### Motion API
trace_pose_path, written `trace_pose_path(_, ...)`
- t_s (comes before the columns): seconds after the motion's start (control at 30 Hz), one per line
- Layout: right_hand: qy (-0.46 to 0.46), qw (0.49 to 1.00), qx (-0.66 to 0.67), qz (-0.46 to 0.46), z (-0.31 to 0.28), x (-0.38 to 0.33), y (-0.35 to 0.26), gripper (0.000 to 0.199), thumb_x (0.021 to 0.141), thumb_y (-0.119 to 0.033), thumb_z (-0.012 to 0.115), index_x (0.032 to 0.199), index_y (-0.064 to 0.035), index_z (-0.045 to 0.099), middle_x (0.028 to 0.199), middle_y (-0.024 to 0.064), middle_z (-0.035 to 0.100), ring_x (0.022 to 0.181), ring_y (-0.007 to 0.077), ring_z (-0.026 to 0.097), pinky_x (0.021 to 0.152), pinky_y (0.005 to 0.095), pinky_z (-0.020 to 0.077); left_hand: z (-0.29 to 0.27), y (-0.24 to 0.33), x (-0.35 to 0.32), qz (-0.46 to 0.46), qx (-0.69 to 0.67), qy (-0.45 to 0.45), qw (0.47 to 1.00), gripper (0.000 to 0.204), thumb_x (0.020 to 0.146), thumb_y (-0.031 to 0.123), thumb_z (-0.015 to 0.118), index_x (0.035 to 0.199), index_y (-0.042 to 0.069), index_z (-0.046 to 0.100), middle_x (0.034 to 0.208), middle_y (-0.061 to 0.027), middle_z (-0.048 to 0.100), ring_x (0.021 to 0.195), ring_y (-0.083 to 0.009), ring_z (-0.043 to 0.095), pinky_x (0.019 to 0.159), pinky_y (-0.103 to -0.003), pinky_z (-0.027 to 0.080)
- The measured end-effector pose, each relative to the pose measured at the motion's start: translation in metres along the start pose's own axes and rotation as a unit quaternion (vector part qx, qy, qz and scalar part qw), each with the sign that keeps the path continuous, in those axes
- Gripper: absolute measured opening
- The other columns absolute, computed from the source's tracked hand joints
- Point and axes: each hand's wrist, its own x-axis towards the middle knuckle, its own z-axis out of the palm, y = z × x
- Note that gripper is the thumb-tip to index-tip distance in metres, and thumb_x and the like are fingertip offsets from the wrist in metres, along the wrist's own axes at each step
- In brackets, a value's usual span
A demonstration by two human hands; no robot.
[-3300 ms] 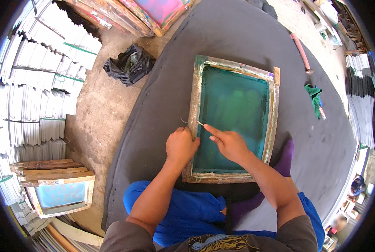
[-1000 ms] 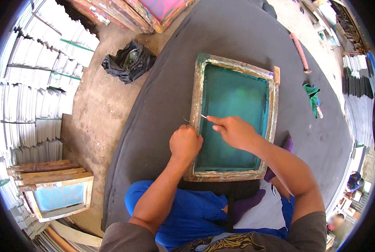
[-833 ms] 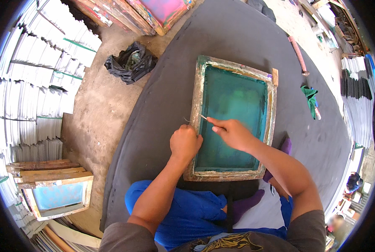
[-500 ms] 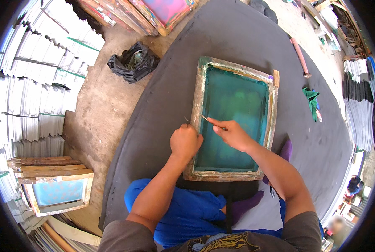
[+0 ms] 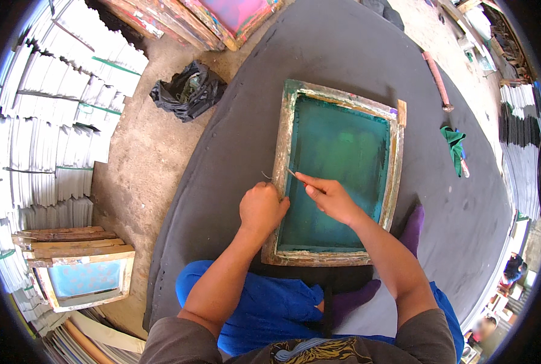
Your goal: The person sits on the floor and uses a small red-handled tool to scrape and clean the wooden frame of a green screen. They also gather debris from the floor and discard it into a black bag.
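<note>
A worn wooden screen-printing frame (image 5: pixel 281 130) lies on the dark padded surface, with green mesh (image 5: pixel 337 145) stretched inside it. My left hand (image 5: pixel 261 209) is a closed fist against its left rail. A thin pale strand (image 5: pixel 267 176) curls out from the top of that fist; its other end is hidden. My right hand (image 5: pixel 328 197) is closed round a slender tool (image 5: pixel 291 172) above the mesh. The tool's tip points at the inner edge of the left rail; its exact kind is too small to tell, and the fingers cover its handle.
A hammer-like tool with a reddish handle (image 5: pixel 436 79) and a green cloth (image 5: pixel 453 142) lie to the right. On the floor at left sit a black plastic bag (image 5: pixel 188 91), stacked white sheets (image 5: pixel 58 133) and another framed screen (image 5: pixel 85 278). My legs (image 5: pixel 264 303) are folded near the frame.
Both hands have shifted slightly left, the left one also a little down. The tool tip stays by the left rail. In the picture the frame sits marginally further left and lower.
</note>
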Motion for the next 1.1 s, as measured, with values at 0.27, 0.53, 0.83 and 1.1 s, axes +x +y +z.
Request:
trace_pose_path(0.27,-0.083,0.963,0.175,0.186,-0.022,0.001,-0.035,0.045,0.111,-0.031,0.058,0.156,-0.0223,0.056,0.072,-0.0024,0.058,0.059,0.0132,0.052,0.064,0.0301,0.0507,-0.005,0.005,-0.001,-0.009,0.006,-0.01,1.0,0.034,0.084,0.029,0.081,0.09,-0.004,0.076,0.096,-0.0228,0.074,0.088,-0.0413,0.076,0.076,-0.05,0.063)
trace_pose_path(0.53,0.018,0.952,-0.303,0.028,-0.008,-0.02,-0.058,0.046,0.109,-0.036,0.057,0.155,-0.0353,0.053,0.08,0.0104,0.07,0.063,0.0282,0.064,0.067,0.0436,0.056,-0.02,0.012,0.002,-0.034,0.009,-0.036,0.999,0.043,0.085,0.038,0.084,0.093,-0.003,0.075,0.099,-0.0225,0.073,0.09,-0.0405,0.076,0.076,-0.05,0.063)
trace_pose_path(0.83,0.074,0.902,-0.425,0.016,0.001,-0.012,-0.063,0.041,0.108,-0.038,0.056,0.149,-0.0365,0.059,0.083,0.0154,0.073,0.078,0.0385,0.072,0.07,0.0513,0.0564,0.004,0.008,0.014,-0.034,-0.024,0.058,0.997,0.048,0.082,0.042,0.085,0.095,-0.003,0.072,0.098,-0.0235,0.072,0.088,-0.0433,0.075,0.077,-0.052,0.061)
trace_pose_path(1.1,0.078,0.899,-0.43,0.019,-0.002,-0.013,-0.065,0.041,0.108,-0.037,0.056,0.149,-0.038,0.059,0.082,0.0147,0.073,0.077,0.0376,0.072,0.068,0.0497,0.0567,0.004,0.01,0.013,-0.042,-0.025,0.07,0.996,0.041,0.082,0.038,0.085,0.094,-0.001,0.075,0.096,-0.0216,0.073,0.086,-0.0434,0.075,0.075,-0.052,0.061)
